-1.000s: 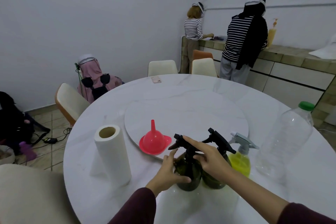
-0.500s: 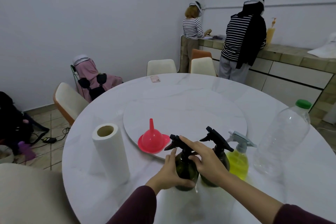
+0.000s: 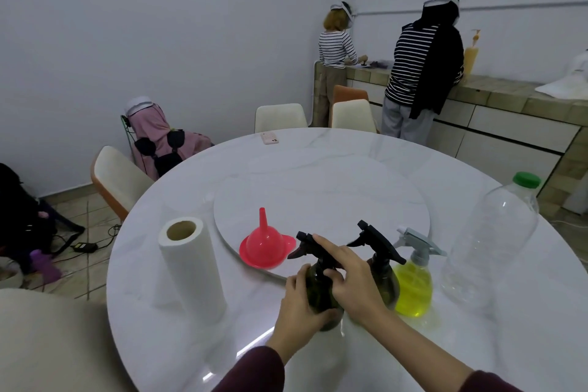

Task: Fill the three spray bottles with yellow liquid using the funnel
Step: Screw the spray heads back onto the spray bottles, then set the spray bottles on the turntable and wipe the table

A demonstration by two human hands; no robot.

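Fingers (image 3: 299, 280) of my left hand (image 3: 297, 307): curled round the belly of the dark green spray bottle (image 3: 319, 293), holding it upright on the counter (image 3: 350, 153). Fingers of my right hand (image 3: 348, 280): thumb and bent fingers pinch that bottle's neck just under its black trigger head (image 3: 310, 247), with the forefinger laid straight along the top of the head.

Items I see on the counter, left to right:
- Paper towel roll (image 3: 191, 267), standing on end, near the left edge.
- Red funnel (image 3: 265, 245), mouth down and spout up, on the near rim of the round turntable (image 3: 321, 200).
- Dark green spray bottle, in both my hands, just beside the funnel.
- Brown spray bottle (image 3: 381, 274), black trigger head, close behind my right hand; contents I cannot tell.
- Yellow spray bottle (image 3: 413, 289), grey trigger head, touching or nearly touching the brown one, yellow liquid inside.
- Large clear plastic bottle (image 3: 490, 239), green cap (image 3: 526, 179) on, near the right edge; it looks empty.
- Phone (image 3: 269, 138), flat, at the far edge.
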